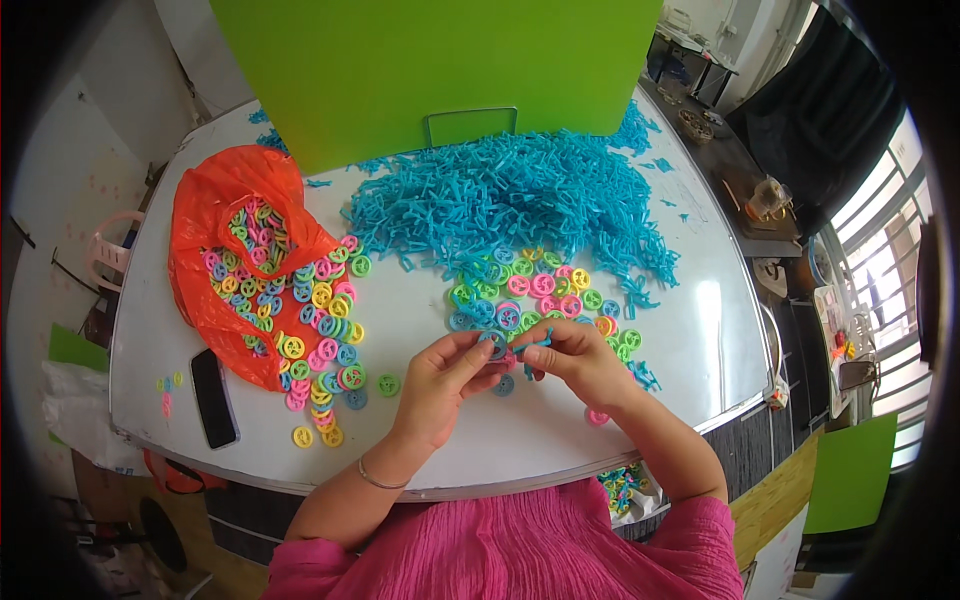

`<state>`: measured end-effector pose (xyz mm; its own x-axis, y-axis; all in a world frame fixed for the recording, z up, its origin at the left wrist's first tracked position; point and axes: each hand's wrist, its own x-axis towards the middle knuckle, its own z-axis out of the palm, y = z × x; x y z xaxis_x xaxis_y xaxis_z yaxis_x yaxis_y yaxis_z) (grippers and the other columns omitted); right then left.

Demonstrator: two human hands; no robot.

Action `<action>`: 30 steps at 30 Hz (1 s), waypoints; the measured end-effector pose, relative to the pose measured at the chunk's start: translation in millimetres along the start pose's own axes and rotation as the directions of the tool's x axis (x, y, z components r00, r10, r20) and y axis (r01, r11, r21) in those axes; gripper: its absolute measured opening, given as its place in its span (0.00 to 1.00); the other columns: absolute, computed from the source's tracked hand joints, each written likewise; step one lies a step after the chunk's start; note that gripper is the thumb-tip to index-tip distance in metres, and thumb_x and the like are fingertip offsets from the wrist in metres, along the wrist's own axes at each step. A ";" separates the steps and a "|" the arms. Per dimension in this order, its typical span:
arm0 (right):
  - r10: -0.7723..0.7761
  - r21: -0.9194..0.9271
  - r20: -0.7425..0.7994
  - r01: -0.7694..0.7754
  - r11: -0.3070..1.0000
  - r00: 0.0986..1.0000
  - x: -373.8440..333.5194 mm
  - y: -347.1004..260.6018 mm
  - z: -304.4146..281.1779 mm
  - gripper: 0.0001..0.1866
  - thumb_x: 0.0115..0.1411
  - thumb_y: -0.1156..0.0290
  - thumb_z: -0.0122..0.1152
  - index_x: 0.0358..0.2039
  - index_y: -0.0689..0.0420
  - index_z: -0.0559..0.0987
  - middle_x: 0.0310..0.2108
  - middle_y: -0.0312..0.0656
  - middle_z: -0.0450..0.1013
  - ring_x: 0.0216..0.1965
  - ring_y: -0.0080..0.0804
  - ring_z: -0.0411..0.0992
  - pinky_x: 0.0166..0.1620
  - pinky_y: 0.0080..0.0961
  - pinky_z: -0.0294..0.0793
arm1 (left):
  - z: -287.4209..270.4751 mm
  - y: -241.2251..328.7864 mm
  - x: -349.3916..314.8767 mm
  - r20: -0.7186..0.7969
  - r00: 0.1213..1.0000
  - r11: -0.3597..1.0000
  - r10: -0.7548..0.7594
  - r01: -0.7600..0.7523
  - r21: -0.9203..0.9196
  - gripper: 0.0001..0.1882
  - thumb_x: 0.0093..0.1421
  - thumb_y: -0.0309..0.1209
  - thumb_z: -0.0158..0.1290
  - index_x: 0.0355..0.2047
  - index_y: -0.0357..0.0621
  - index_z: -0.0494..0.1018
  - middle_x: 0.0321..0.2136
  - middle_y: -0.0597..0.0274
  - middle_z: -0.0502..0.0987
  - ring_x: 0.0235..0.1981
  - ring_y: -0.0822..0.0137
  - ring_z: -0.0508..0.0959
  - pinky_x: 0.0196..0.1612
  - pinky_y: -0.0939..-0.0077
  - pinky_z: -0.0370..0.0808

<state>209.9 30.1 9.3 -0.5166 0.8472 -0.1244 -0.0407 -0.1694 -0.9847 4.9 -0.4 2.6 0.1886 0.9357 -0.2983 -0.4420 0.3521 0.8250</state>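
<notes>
My left hand (440, 385) is closed, pinching a small blue plastic wheel (492, 344) between thumb and fingers. Right beside it, my right hand (575, 365) grips a small blue plastic piece (530, 347) shaped like a forked stick. The two parts meet or nearly meet between my fingertips; a bit of pink shows there too, and I cannot tell what it belongs to. Just beyond my hands lies a loose group of spoked wheels (543, 286) in pink, green, yellow and blue. Behind them rises a large heap of blue plastic pieces (520, 190).
An orange-red plastic bag (200, 290) spills colourful wheels onto the white table (400, 470) at the left. Near it lies a dark phone (213, 398). A bright green panel (380, 70) with a metal handle stands at the back. Below the right edge, a bag (628, 490) holds small coloured pieces.
</notes>
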 end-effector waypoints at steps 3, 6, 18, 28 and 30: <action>0.027 -0.081 0.024 -0.025 0.996 0.999 -3.2 -2.6 -1.0 0.15 0.63 0.68 0.61 0.49 0.58 0.75 0.37 0.35 0.75 0.34 0.18 0.70 0.36 0.18 0.71 | -1.5 -2.4 0.6 0.028 0.997 0.996 -0.065 0.067 -0.053 0.12 0.67 0.36 0.51 0.44 0.40 0.73 0.35 0.60 0.80 0.35 0.70 0.81 0.37 0.81 0.78; -0.054 0.014 0.035 0.053 0.998 0.998 -5.7 -5.0 7.1 0.17 0.62 0.69 0.61 0.51 0.58 0.75 0.39 0.34 0.74 0.33 0.17 0.70 0.35 0.17 0.71 | 4.9 -1.1 -4.4 -0.024 0.995 0.996 -0.092 0.092 0.001 0.13 0.67 0.39 0.49 0.42 0.42 0.73 0.30 0.62 0.80 0.29 0.73 0.80 0.29 0.84 0.75; -0.090 -0.186 -0.064 0.077 0.980 0.994 -2.5 11.5 15.7 0.17 0.61 0.69 0.64 0.50 0.59 0.78 0.35 0.35 0.76 0.30 0.15 0.68 0.33 0.17 0.69 | 8.7 -11.7 -9.2 -0.002 0.989 0.989 -0.150 0.150 0.013 0.13 0.69 0.42 0.45 0.37 0.47 0.72 0.16 0.73 0.67 0.16 0.80 0.66 0.19 0.85 0.61; 0.040 0.095 -0.163 -0.025 0.995 0.986 -2.7 23.7 25.4 0.13 0.59 0.79 0.62 0.46 0.63 0.80 0.40 0.40 0.78 0.39 0.20 0.75 0.44 0.19 0.76 | 16.7 -20.9 -14.8 -0.098 0.995 0.988 -0.002 0.017 0.154 0.14 0.70 0.40 0.42 0.32 0.45 0.69 0.15 0.70 0.67 0.15 0.78 0.69 0.18 0.83 0.64; 0.041 0.143 -0.175 -0.016 0.990 0.984 -2.8 22.6 26.8 0.12 0.59 0.79 0.62 0.45 0.63 0.81 0.39 0.40 0.78 0.39 0.21 0.75 0.44 0.19 0.76 | 16.6 -21.7 -15.1 -0.104 0.995 0.981 0.007 0.014 0.193 0.16 0.70 0.40 0.42 0.29 0.44 0.67 0.15 0.69 0.68 0.15 0.78 0.70 0.18 0.83 0.66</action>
<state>187.5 10.4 -9.3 -0.3600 0.9146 -0.1844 -0.1546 -0.2534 -0.9549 26.3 -22.6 -2.9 0.0935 0.9354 -0.3410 -0.2614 0.3535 0.8982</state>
